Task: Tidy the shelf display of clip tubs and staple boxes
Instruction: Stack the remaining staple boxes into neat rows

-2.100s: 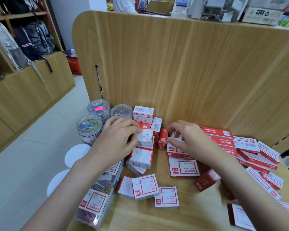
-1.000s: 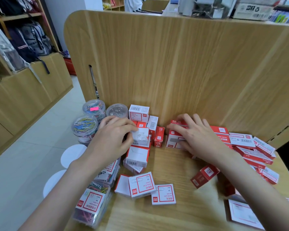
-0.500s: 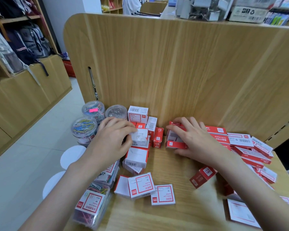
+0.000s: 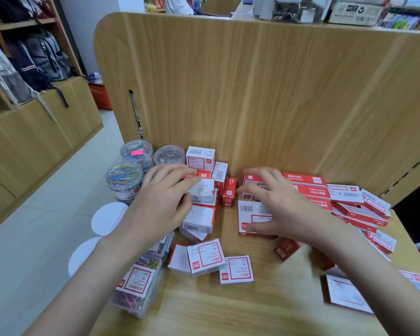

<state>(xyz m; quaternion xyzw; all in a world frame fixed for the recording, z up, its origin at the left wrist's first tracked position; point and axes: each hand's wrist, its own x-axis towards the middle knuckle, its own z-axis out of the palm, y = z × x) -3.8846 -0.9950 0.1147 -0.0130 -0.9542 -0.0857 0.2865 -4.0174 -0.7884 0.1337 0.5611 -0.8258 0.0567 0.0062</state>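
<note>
My left hand [image 4: 164,204] grips a small clear plastic clip box [image 4: 203,192]; my right hand [image 4: 274,204], fingers spread and holding nothing, hovers over a flat red-and-white cardboard staple box [image 4: 251,215] directly beneath it.

Both forearms reach fwd, palms down. Left hand [image 4: 163,202] curled, fingers and thumb pinching. Right hand [image 4: 280,204] spread, fingers straight.

Bare forearms, hands [image 4: 160,204]; seemingly ringless
</note>
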